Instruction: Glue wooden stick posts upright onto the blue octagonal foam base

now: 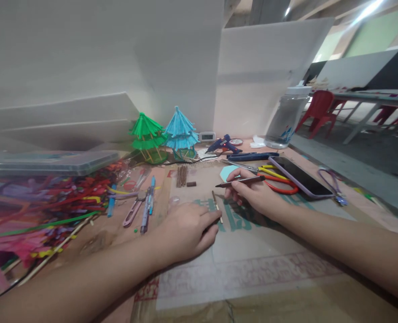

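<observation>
In my right hand [244, 190] is a dark brown marker pen [248, 181], its tip pointing left over the work surface. My left hand [188, 231] rests low on the surface, its fingertips holding down the pale end of a thin stick [216, 204]. The far part of that stick is dark brown. Just beyond lies a row of several brown sticks [182, 176], with a small brown pen cap [191, 184] beside them. A pale blue paper piece [228, 172] lies behind my right hand.
Green [148, 134] and blue [181, 132] tiered paper umbrellas stand at the back, near a glue gun [224, 144]. Scissors [279, 181], a phone [301, 176] and a water bottle [286, 119] are at right. Colourful strips [61, 202], a pink cutter [134, 209] and pens [148, 204] lie left.
</observation>
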The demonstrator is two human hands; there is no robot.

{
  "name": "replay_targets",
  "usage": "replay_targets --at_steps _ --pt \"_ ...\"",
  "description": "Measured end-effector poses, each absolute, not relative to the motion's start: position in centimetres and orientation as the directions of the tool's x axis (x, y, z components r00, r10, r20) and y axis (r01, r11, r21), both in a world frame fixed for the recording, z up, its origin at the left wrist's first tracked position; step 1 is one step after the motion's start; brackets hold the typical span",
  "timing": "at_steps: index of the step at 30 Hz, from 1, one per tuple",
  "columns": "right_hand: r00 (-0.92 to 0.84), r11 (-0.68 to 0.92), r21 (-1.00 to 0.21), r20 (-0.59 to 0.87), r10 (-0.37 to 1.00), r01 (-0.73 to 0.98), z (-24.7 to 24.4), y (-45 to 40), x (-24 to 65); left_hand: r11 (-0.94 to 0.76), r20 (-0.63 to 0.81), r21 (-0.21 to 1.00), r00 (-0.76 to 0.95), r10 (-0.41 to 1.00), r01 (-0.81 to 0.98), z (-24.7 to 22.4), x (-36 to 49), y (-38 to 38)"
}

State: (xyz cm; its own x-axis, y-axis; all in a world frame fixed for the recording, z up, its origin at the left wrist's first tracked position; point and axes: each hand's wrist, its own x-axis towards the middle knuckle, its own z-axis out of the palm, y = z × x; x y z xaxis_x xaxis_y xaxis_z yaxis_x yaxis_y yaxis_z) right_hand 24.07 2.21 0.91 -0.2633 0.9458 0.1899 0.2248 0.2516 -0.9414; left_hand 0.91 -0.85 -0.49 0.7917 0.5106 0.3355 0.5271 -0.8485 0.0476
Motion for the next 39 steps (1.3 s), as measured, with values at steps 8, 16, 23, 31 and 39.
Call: replay_targets --at_steps 8,16,23,31,39 --pt "-0.266 0.269 -0.926 0.198 0.943 0.267 1.17 2.19 23.93 -0.846 0.282 0.038 0.807 0.520 0.532 -0.44 0.90 -0.73" --pt "-0.255 0.254 -0.928 0.185 0.949 0.274 0.98 2.55 23.71 -0.832 0.195 0.087 0.809 0.554 0.548 0.05 1.05 -0.68" --pt "-0.236 0.239 -0.904 0.161 0.958 0.355 0.64 2.90 24.07 -0.829 0.193 0.094 0.807 0.558 0.551 0.08 1.14 -0.62" --pt "-0.260 0.226 -0.891 0.128 0.957 0.393 0.93 2.71 23.83 -0.835 0.192 0.063 0.815 0.547 0.546 0.29 1.21 -0.67" --pt "-0.260 0.217 -0.902 0.123 0.958 0.372 0.72 2.99 23.78 -0.838 0.193 0.055 0.818 0.542 0.543 0.31 1.12 -0.74"
